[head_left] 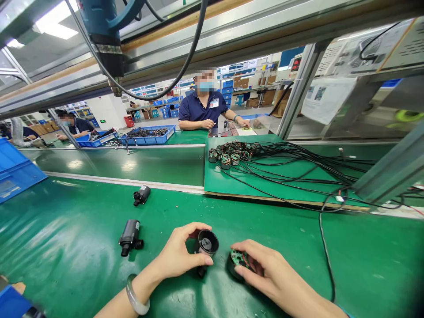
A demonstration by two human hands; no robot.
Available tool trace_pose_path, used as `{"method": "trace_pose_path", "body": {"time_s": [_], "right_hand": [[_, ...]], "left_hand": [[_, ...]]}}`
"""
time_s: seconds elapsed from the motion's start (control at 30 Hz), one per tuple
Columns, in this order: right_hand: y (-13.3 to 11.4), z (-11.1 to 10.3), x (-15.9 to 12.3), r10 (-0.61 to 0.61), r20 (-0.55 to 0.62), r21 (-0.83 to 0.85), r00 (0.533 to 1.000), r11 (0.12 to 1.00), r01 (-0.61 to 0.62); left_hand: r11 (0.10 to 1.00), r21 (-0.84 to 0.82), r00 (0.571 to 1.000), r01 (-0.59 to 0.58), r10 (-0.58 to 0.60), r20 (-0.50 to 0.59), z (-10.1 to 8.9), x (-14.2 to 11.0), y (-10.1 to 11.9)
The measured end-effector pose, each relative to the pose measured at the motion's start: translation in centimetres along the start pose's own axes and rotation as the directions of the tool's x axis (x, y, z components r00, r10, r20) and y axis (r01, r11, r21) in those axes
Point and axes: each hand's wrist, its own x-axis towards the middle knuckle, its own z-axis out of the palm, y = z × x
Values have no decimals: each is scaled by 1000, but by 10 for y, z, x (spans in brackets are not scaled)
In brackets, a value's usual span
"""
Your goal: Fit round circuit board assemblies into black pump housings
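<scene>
- The left hand has its fingers curled round a black cup, mouth tilted upward, over the green desk.
- Just right of it, the right hand's fingers close partway around a round circuit part.
- Two black pumps lie farther left.
- Beyond, a heap of similar parts sits on a raised board; a loose cable drops beside the right forearm.
- Overhead I see a hanging tool; opposite, a masked person.
</scene>
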Motion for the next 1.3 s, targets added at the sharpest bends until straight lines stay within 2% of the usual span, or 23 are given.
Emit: {"method": "trace_pose_path", "body": {"time_s": [0.07,0.13,0.23,0.33,0.43,0.5,0.57,0.67,0.73,0.8,0.83,0.87,0.93,1.0,1.07,1.13,1.23,1.3], "right_hand": [[1,-3,0,59,-39,58,997,997,-57],[2,-4,0,88,-49,60,995,995,-85],[3,-5,-1,3,13,-34,1000,999,-3],[-3,-7,0,19,109,-116,994,993,-7],[-11,-9,1,63,130,-149,989,988,-43],[-11,-9,0,27,127,-151,992,989,-8],[-8,-8,-1,0,122,-164,993,986,20],[-2,-10,-1,7,67,-128,998,992,1],[-4,-17,-2,50,-32,-16,998,999,-51],[-11,-27,-5,120,-94,239,988,966,-95],[-17,-32,-8,124,-70,412,990,907,-84],[-23,-36,-10,92,-66,511,994,859,-45],[-36,-40,-17,11,-114,557,993,828,55],[-46,-39,-23,-115,-201,377,973,908,185],[-52,-36,-27,-263,-179,118,948,951,286],[-53,-32,-30,-361,-131,-94,924,932,351],[-51,-27,-31,-490,-188,-379,851,836,397],[-49,-25,-29,-562,-228,-423,795,793,439]], "left_hand": [[988,-153,996,24,-11,84,2,-1,-2],[973,-229,988,34,2,152,2,-2,-3],[971,-238,979,-22,70,192,1,-2,-3],[990,-120,988,-75,90,127,7,-1,-1],[990,118,996,-75,81,-42,17,2,0],[978,193,991,-83,102,-90,20,3,-1],[986,140,992,-94,105,-72,18,3,-2],[992,-81,995,-93,95,21,11,0,-2],[976,-201,987,-88,112,114,10,-3,-1],[957,-276,969,-84,143,200,13,-5,0],[950,-300,959,-89,163,231,15,-7,1],[942,-321,948,-101,189,255,19,-8,0],[934,-329,929,-136,236,286,26,-9,-1],[945,-301,918,-131,231,324,31,-10,-4],[953,-277,911,-118,215,352,32,-10,-5],[950,-276,899,-144,242,365,30,-9,-4],[937,-247,876,-245,323,358,30,-8,0],[933,-217,894,-288,343,289,35,-8,1]]}}
